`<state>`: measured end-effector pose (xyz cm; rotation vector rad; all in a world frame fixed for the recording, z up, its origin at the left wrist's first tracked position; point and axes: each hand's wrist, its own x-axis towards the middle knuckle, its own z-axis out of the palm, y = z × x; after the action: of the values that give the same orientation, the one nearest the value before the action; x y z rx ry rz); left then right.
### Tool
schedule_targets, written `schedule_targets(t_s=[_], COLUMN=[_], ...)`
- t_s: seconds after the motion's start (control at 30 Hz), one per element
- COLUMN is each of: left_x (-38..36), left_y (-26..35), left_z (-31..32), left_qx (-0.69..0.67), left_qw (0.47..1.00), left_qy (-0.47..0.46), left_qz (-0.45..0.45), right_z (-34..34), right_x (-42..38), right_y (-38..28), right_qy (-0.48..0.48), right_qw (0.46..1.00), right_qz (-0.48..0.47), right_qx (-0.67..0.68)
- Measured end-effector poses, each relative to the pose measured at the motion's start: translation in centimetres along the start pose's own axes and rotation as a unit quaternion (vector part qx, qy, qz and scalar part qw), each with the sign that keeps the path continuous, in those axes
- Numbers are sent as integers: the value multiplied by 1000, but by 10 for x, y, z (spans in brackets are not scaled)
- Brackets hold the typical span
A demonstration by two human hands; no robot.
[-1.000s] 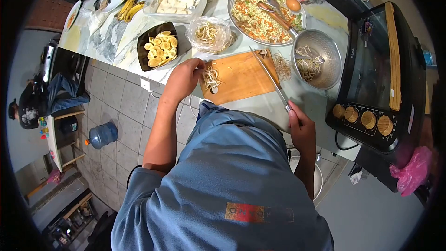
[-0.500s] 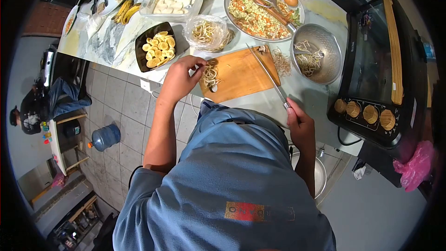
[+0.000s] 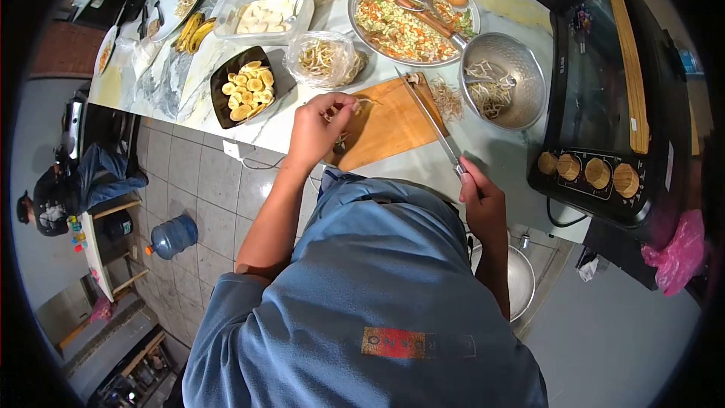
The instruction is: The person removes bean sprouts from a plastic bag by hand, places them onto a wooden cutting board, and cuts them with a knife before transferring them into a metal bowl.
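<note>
My left hand is over the left end of the wooden cutting board, its thumb and fingers pinched on a thin bean sprout that sticks out to the right. Below the palm lie more sprouts, partly hidden by the hand. In my right hand is the handle of a long knife, whose blade lies slanted over the right side of the board. Thin brown trimmings lie by the board's right edge. Beyond the board is a clear plastic bag of bean sprouts.
At right are a metal bowl with sprouts and a black toaster oven. Behind the board stands a tray of chopped vegetables with spoons and an egg. A dark bowl of banana slices is at left. A person sits far left.
My left hand has moved right over the board, with a sprout now showing at its fingertips. The right hand still holds the knife in nearly the same place. The view has shifted slightly.
</note>
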<state>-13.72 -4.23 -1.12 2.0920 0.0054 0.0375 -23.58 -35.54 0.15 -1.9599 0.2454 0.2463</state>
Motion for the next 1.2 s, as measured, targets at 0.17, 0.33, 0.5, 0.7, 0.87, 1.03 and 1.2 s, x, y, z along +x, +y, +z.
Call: schedule_targets(t_s=[0.17,0.33,0.5,0.7,0.87,1.03,1.2], left_x=[4,6,1,-1,0,1,0], left_y=[4,7,9,9,7,7,1], left_z=[35,40,36,37,37,36,38], left_qx=[96,147,159,153,150,145,150], left_qw=[994,982,977,979,978,979,978], left_qy=[-15,-12,-37,-40,-22,-18,-9], left_qz=[48,120,134,126,141,144,147], right_z=[-4,-3,2,7,6,6,6], right_x=[-4,-10,-15,-17,-17,-17,-18], right_y=[0,-7,-13,-15,-19,-25,-37], right_qy=[8,-14,-30,-35,-25,-19,-10], right_qw=[1000,999,998,997,996,996,989], right_qz=[7,34,58,70,73,67,35], right_qx=[14,10,6,-22,-46,-62,-146])
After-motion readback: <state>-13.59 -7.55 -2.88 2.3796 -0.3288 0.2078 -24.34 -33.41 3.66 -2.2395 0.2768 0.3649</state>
